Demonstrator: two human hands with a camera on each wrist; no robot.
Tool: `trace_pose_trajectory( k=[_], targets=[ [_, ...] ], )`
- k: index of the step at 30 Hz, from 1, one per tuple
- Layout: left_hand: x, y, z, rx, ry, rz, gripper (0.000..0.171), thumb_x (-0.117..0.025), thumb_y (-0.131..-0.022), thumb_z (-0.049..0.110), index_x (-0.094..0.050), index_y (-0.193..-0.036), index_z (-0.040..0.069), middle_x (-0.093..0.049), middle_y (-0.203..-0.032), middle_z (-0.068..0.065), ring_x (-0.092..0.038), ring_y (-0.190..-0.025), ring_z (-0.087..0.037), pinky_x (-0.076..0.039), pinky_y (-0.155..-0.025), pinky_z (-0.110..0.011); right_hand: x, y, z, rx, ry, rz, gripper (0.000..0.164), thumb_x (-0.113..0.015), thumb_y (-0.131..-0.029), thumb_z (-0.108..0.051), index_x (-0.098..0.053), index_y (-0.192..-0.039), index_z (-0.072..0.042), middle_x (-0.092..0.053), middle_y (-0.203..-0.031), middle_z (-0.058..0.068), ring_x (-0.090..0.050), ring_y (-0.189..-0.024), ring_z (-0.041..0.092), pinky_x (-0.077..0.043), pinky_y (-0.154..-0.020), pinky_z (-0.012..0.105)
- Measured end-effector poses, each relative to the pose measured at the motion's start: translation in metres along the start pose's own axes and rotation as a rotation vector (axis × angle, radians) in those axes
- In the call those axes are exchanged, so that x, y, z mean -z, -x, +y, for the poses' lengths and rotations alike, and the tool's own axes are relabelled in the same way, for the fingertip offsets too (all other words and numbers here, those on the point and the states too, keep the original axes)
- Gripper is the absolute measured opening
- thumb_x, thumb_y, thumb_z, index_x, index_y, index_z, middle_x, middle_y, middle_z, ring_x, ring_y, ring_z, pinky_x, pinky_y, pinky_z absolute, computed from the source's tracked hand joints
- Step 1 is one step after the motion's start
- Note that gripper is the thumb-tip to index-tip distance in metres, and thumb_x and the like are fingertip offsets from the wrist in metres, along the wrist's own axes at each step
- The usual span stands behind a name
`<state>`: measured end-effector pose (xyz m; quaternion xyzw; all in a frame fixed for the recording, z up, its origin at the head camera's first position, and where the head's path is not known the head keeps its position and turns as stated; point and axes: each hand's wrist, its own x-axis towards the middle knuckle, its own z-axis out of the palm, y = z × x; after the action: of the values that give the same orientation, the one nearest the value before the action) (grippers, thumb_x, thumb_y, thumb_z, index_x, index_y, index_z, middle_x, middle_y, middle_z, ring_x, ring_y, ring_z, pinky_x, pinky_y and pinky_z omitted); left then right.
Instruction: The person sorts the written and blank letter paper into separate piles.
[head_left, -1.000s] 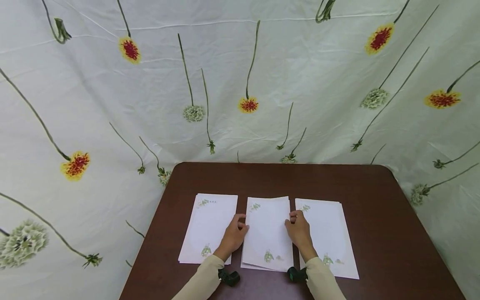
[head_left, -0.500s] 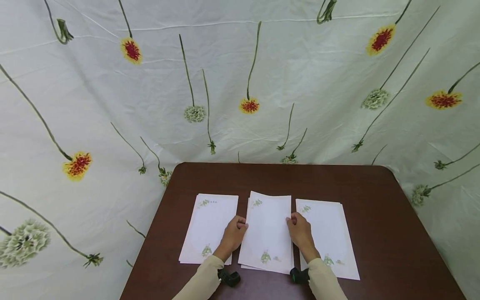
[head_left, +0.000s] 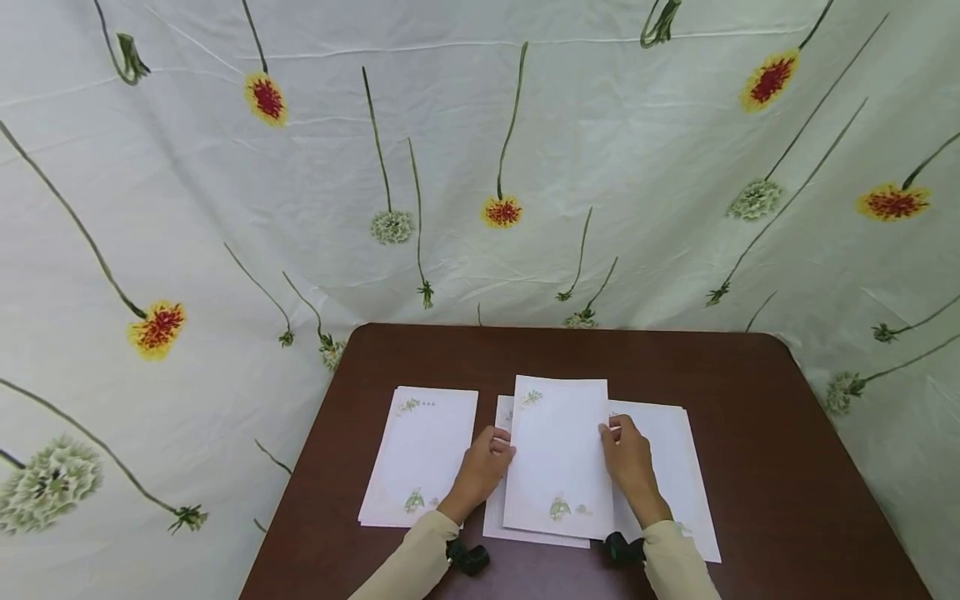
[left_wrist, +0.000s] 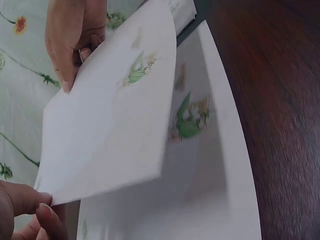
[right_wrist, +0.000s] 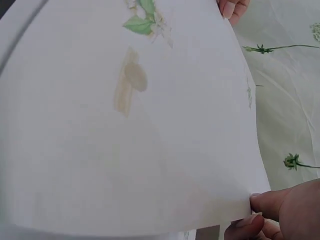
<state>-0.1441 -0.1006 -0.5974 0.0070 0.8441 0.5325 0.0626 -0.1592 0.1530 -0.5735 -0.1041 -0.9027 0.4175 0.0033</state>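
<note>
A white sheet of paper with green plant prints at its top left and near its bottom is held up over the middle paper stack. My left hand pinches its left edge between thumb and fingers. On the opposite edge, my right hand pinches it the same way. In the left wrist view the raised sheet stands apart from a matching sheet below it. The right wrist view shows the lifted page bending slightly, thumb and fingers at its edge.
To the left lies another paper stack with similar prints. A third stack lies on the right, partly covered by the held sheet and right hand. All rest on a dark brown table. Behind it hangs a flower-patterned white cloth.
The top sheet has been lifted off the middle stack and carried right, overlapping the right stack's left edge. Both hands have moved right with it, uncovering the sheet beneath.
</note>
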Motion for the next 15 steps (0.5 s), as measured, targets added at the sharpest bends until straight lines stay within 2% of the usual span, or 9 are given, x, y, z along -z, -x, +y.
trace_pose_trajectory(
  k=[3,7,15],
  targets=[
    [-0.009,-0.001,0.008,0.003,0.030,-0.013,0.022,-0.067,-0.098,0.014,-0.062,-0.118,0.004,-0.076,-0.101,-0.013,-0.066,-0.070,-0.014,-0.053,-0.062,-0.029,0.013,-0.001,0.006,-0.011,0.005,0.023,0.031,-0.056,-0.107,-0.018,-0.059,-0.124,0.008,-0.069,-0.100,0.026,-0.066,-0.084,0.033,-0.052,-0.067,0.041],
    [-0.020,0.001,0.018,-0.003,0.023,-0.062,0.022,-0.065,-0.100,0.016,-0.064,-0.120,0.007,-0.077,-0.106,-0.012,-0.065,-0.065,-0.013,-0.051,-0.060,-0.028,0.027,-0.002,0.016,-0.010,0.011,0.051,0.032,-0.056,-0.108,-0.019,-0.060,-0.124,0.007,-0.070,-0.099,0.025,-0.067,-0.084,0.033,-0.051,-0.065,0.039],
    [-0.039,0.006,0.034,-0.060,0.060,-0.220,0.036,-0.058,-0.103,0.018,-0.065,-0.136,0.006,-0.076,-0.119,-0.013,-0.072,-0.071,-0.022,-0.048,-0.071,-0.031,0.055,0.002,0.037,-0.009,0.030,0.099,0.031,-0.053,-0.109,-0.018,-0.059,-0.128,0.006,-0.069,-0.101,0.029,-0.066,-0.087,0.037,-0.049,-0.065,0.038]
  ],
)
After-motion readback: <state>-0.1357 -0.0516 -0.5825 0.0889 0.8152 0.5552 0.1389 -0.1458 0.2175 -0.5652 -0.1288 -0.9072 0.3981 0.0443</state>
